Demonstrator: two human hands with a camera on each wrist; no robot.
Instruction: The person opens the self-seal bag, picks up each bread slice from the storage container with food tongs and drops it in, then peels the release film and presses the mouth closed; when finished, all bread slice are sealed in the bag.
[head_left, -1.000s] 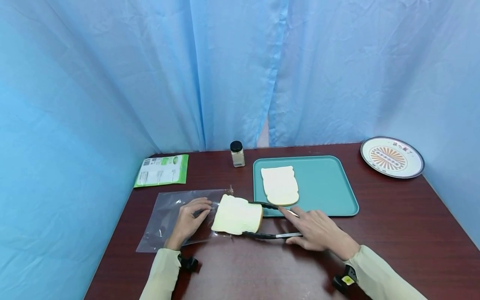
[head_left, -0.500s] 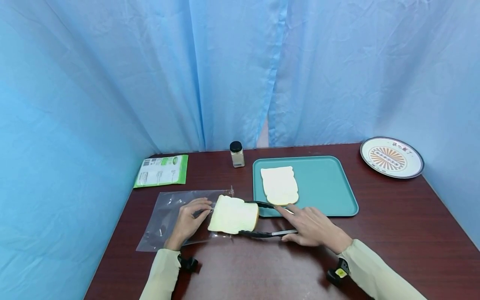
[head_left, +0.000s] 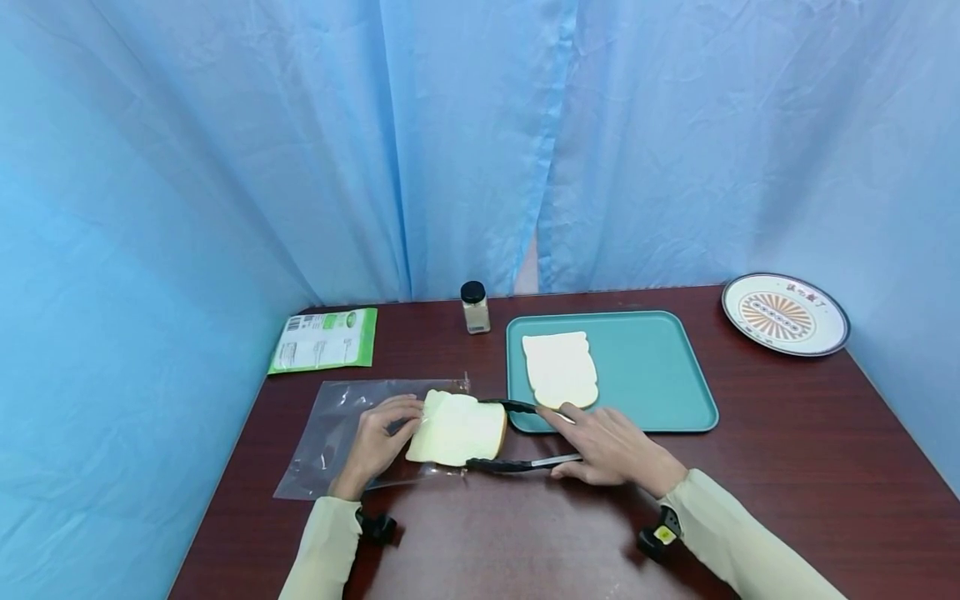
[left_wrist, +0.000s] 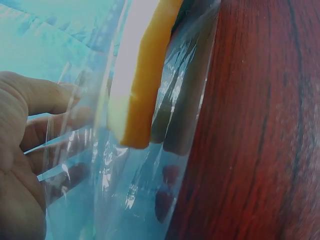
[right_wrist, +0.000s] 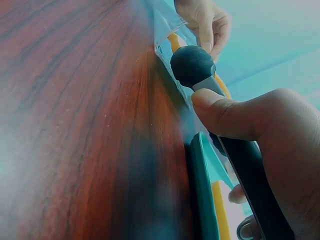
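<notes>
My right hand (head_left: 611,450) grips a pair of black-tipped tongs (head_left: 501,466), its thumb on one arm and fingers on the other. Between the tong tips is a white bread slice (head_left: 459,430) with an orange-brown crust. The slice's left end is in the mouth of a clear plastic bag (head_left: 311,454) lying on the table. My left hand (head_left: 378,442) pinches the upper layer of the bag at its mouth, holding it raised. Through the film in the left wrist view, the bread's crust edge (left_wrist: 142,90) shows beside my fingers (left_wrist: 50,97).
Behind the tongs, a teal tray (head_left: 652,367) holds a second bread slice (head_left: 560,371). A black-capped jar (head_left: 476,310) stands at the back, a green and white packet (head_left: 322,340) back left. At the far right a patterned plate (head_left: 786,315) leans near the blue curtain (head_left: 675,150).
The right hand, tongs and bread slice have moved left, carrying the slice further into the bag's mouth. My left hand has stayed in place.
</notes>
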